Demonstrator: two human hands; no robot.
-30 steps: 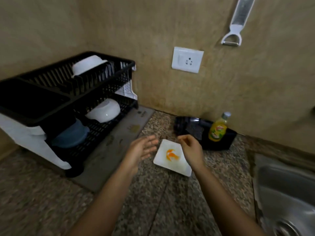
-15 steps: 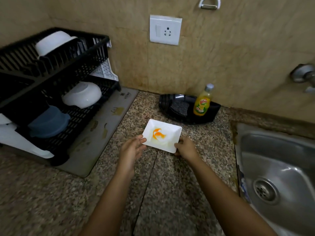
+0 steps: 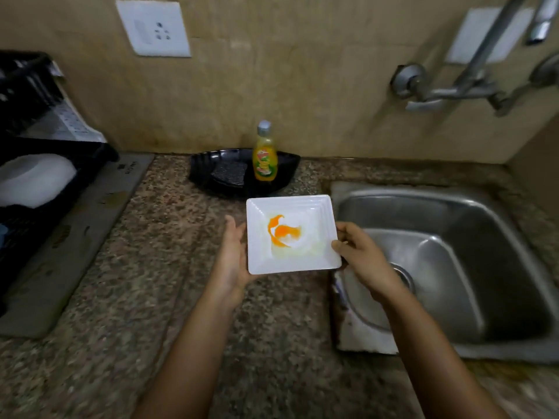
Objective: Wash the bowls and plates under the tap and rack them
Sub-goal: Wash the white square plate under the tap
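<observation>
The plate [image 3: 292,234] is up off the counter [image 3: 151,267], held face up and close to level in the middle of the frame, its right edge just reaching over the rim of the sink [image 3: 484,237]. It is square, so there is no long side to worry about. An orange smear sits in its centre, so I'd say it hasn't been washed yet.

The right hand [image 3: 360,252] pinches the right rim, thumb on top and fingers tucked underneath. The left hand [image 3: 233,258] lies flat along the left edge with its fingers straight, palm propping the lower left corner rather than gripping.

What matters next is that the tap [image 3: 447,95] is in the upper right of the frame, over the basin, well to the right of the plate and further back. The right hand is on the sink side and looks set to lead, while the left only steadies.

The soap bottle [image 3: 265,155] and a dark sponge [image 3: 228,175] sit in a black tray [image 3: 211,170] just behind the plate. The rack [image 3: 18,95], holding a white bowl [image 3: 33,179], is at the far left.
</observation>
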